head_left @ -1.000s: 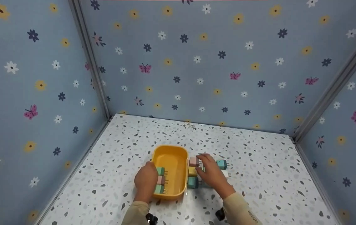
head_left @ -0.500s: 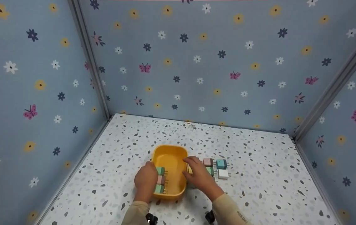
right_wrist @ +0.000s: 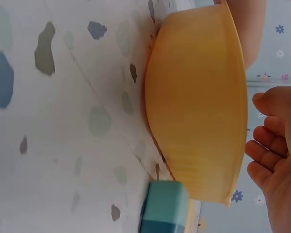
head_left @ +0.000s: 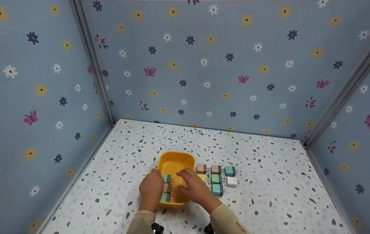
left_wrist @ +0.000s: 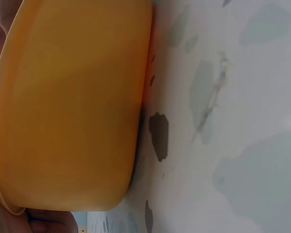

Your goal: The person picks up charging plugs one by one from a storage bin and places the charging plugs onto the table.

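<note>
A yellow plastic basin [head_left: 177, 158] stands on the table. Its left rim is gripped by my left hand [head_left: 152, 188]. Inside, by that hand, sit several wall chargers: a green one [head_left: 166, 178], a pink one [head_left: 167, 188] and another green one [head_left: 165, 197], prongs pointing right. My right hand [head_left: 194, 187] hovers over the basin's right side, fingers loosely bent and holding nothing; the right wrist view shows its fingers [right_wrist: 264, 150] just above the rim. In that view a teal charger [right_wrist: 165, 204] lies on the table against the basin; the right hand hides it in the head view.
To the basin's right, more chargers lie in rows: pink [head_left: 201, 168], yellow [head_left: 201, 177], a second pink [head_left: 216, 169], green [head_left: 216, 179], teal [head_left: 217, 189], another teal [head_left: 230, 171] and white [head_left: 231, 181]. Flower-patterned panels [head_left: 204, 71] enclose the speckled table [head_left: 269, 182].
My right hand has moved left, from above the chargers on the table, across the rim and over the basin. The left hand has stayed at the left rim.
</note>
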The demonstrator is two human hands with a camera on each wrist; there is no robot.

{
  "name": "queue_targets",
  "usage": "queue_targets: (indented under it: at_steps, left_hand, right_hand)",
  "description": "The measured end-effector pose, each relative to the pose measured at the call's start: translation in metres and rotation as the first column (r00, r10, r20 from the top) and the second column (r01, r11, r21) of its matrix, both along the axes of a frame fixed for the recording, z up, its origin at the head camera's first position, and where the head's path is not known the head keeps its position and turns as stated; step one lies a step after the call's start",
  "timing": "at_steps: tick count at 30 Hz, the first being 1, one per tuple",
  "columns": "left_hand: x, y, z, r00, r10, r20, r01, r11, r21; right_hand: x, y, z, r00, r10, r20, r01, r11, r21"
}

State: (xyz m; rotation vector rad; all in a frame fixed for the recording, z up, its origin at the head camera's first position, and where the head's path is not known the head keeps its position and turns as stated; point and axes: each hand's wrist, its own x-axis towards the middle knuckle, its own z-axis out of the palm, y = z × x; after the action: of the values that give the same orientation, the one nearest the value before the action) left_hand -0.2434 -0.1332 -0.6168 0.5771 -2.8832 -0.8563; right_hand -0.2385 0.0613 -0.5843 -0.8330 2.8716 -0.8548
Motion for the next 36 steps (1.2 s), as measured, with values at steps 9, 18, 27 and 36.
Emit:
queue_targets:
  at_steps: [9, 18, 27, 36]
  left_hand:
    - [-0.001, -0.002, -0.001, 1.0, -0.005, -0.002, 0.005, 1.0, -0.017]
    - [0.001, -0.001, -0.003, 0.999, -0.016, -0.047, 0.015, 1.0, -0.017]
    - [-0.001, -0.001, -0.003, 1.0, -0.009, 0.012, 0.009, 1.0, -0.007]
    - [-0.003, -0.002, -0.002, 0.999, -0.007, 0.051, 0.007, 1.0, -0.002]
  right_hand:
    - [0.0, -0.019, -0.004, 0.997, 0.04, 0.065, -0.042, 0.999, 0.024]
    - [-0.003, -0.032, -0.014, 0.998, 0.061, 0.019, -0.062, 0.992, 0.108]
    - [-0.005, -0.038, -0.02, 0.997, 0.074, -0.002, -0.072, 0.986, 0.148]
    - [-0.006, -0.041, -0.019, 0.996, 0.084, -0.019, -0.08, 0.98, 0.181]
